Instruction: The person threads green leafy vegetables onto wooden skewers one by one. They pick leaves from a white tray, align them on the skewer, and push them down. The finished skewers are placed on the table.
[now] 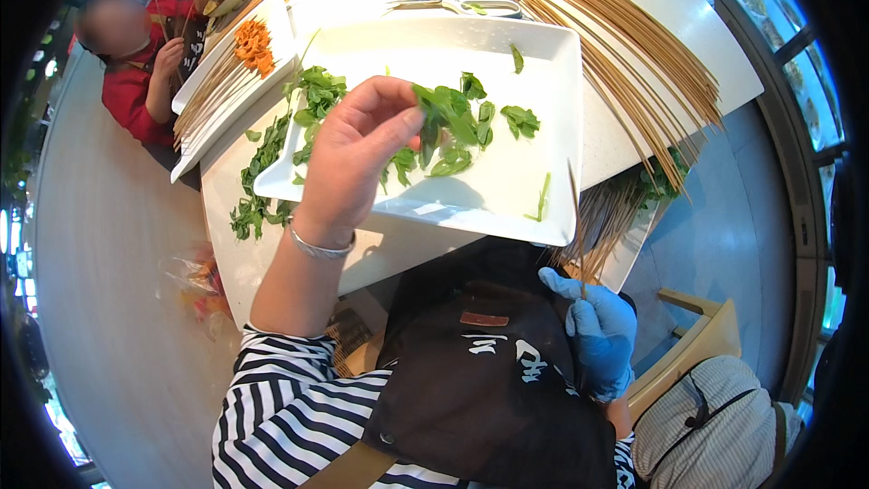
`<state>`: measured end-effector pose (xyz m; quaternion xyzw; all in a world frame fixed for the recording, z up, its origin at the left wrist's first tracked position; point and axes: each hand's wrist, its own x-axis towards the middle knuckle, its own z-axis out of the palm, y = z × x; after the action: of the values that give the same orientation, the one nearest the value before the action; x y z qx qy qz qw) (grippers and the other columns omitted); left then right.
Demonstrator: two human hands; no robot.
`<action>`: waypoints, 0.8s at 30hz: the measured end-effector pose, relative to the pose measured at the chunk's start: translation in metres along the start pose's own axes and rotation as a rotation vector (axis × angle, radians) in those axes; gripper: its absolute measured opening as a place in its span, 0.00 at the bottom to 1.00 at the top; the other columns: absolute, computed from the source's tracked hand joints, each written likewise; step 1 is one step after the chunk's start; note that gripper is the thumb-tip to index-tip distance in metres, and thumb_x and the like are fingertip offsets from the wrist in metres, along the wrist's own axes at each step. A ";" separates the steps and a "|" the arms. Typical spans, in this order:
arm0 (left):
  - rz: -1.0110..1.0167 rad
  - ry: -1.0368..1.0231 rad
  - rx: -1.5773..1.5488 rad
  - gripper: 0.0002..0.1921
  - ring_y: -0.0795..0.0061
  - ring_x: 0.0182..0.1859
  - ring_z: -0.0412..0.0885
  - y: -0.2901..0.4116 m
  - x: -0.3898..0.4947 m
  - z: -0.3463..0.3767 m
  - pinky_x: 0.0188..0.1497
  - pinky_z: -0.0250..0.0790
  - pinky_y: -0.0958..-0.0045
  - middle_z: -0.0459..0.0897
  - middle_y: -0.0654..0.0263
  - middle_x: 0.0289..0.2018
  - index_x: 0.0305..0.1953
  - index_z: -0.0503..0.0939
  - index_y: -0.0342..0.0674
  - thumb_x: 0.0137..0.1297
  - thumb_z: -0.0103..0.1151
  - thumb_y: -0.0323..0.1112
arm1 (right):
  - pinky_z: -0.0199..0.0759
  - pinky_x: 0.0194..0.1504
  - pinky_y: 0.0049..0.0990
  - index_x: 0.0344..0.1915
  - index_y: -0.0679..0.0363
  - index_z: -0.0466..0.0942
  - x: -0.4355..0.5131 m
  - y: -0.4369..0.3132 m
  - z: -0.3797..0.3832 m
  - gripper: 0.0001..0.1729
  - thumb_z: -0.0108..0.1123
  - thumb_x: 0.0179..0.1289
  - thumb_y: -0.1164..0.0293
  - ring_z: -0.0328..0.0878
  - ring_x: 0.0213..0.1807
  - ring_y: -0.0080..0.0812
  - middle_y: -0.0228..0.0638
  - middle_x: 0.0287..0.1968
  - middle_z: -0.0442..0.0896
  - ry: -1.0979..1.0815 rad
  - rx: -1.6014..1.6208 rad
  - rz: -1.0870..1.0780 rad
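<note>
My bare left hand (360, 142) is over the white rectangular tray (489, 207), pinching green leaves (441, 112) between thumb and fingers. More loose leafy sprigs (521, 121) are scattered inside the tray, and a short green stem (543, 197) lies towards its right side. In a blue glove, my right hand (601, 333) grips a thin bamboo skewer (579, 231) below the tray's near right corner. The skewer points upward, and no leaves show on its visible length. A pile of leafy greens (261, 173) lies on the table just left of the tray.
Bundled bamboo skewers (631, 34) reach past the table's right edge. Scissors (461, 3) lie behind the tray. Below right, another tray (621, 258) holds skewers with greens. At left are a tray (197, 129) of skewered orange food and a person (146, 75) holding skewers. A chair (713, 333) stands right.
</note>
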<state>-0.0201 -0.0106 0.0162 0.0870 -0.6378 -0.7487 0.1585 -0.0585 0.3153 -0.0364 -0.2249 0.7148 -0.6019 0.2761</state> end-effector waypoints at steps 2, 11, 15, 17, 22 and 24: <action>0.004 0.018 -0.060 0.09 0.76 0.44 0.79 -0.002 -0.003 0.010 0.49 0.72 0.74 0.82 0.62 0.46 0.50 0.76 0.36 0.71 0.51 0.26 | 0.66 0.29 0.25 0.54 0.60 0.82 0.003 -0.005 0.003 0.20 0.51 0.63 0.78 0.71 0.22 0.27 0.36 0.27 0.82 -0.059 -0.098 -0.071; -0.011 0.008 -0.218 0.09 0.79 0.45 0.77 -0.019 -0.010 0.000 0.51 0.69 0.74 0.82 0.64 0.46 0.49 0.78 0.36 0.73 0.51 0.29 | 0.69 0.32 0.29 0.56 0.57 0.81 0.030 -0.037 0.019 0.20 0.52 0.67 0.76 0.76 0.26 0.36 0.36 0.28 0.81 -0.174 -0.324 -0.261; -0.037 0.009 -0.313 0.09 0.77 0.44 0.77 -0.019 -0.014 0.006 0.50 0.68 0.75 0.81 0.63 0.44 0.48 0.79 0.34 0.73 0.52 0.31 | 0.70 0.33 0.29 0.58 0.56 0.80 0.043 -0.047 0.029 0.21 0.52 0.67 0.76 0.76 0.26 0.36 0.36 0.26 0.78 -0.225 -0.375 -0.270; -0.032 -0.010 -0.355 0.10 0.76 0.44 0.76 -0.021 -0.014 0.005 0.50 0.68 0.75 0.81 0.62 0.43 0.47 0.79 0.33 0.73 0.52 0.32 | 0.70 0.34 0.27 0.55 0.60 0.81 0.047 -0.046 0.035 0.19 0.51 0.66 0.75 0.76 0.26 0.34 0.39 0.32 0.83 -0.212 -0.385 -0.260; -0.034 0.003 -0.388 0.11 0.75 0.43 0.75 -0.020 -0.015 0.006 0.50 0.67 0.75 0.79 0.60 0.42 0.46 0.79 0.31 0.73 0.53 0.33 | 0.71 0.34 0.30 0.58 0.57 0.80 0.049 -0.036 0.039 0.20 0.51 0.68 0.76 0.76 0.26 0.35 0.35 0.27 0.79 -0.218 -0.372 -0.307; -0.018 0.002 -0.389 0.11 0.74 0.43 0.75 -0.021 -0.016 0.007 0.50 0.67 0.75 0.79 0.59 0.43 0.46 0.79 0.30 0.73 0.53 0.33 | 0.71 0.34 0.30 0.58 0.57 0.80 0.048 -0.037 0.039 0.20 0.50 0.68 0.75 0.76 0.26 0.35 0.35 0.27 0.79 -0.216 -0.378 -0.310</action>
<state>-0.0103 0.0038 -0.0040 0.0612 -0.4803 -0.8591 0.1659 -0.0688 0.2484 -0.0109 -0.4422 0.7378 -0.4654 0.2085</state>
